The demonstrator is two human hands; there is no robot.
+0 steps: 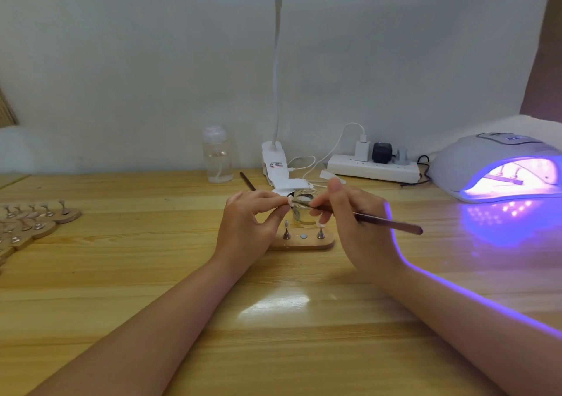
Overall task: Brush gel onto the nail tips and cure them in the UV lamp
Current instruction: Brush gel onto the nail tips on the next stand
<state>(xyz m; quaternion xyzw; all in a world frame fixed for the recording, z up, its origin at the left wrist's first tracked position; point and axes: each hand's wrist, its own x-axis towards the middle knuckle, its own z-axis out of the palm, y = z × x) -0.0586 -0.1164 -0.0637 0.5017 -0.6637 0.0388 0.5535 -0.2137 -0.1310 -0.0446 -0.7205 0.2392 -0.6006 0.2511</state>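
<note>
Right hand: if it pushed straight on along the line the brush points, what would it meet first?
Probably the nail tip pinched in the left hand's fingers. The right hand aims its brush leftward at it, in front of the glass jar; depth there is unclear.

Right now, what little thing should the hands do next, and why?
Probably stroke the brush gently along the nail tip. The left hand pinches that tip on its stand up by the glass jar, and the right hand holds the brush with its point right beside the tip. The wooden base has one bare spot, and the UV lamp glows purple.
</note>
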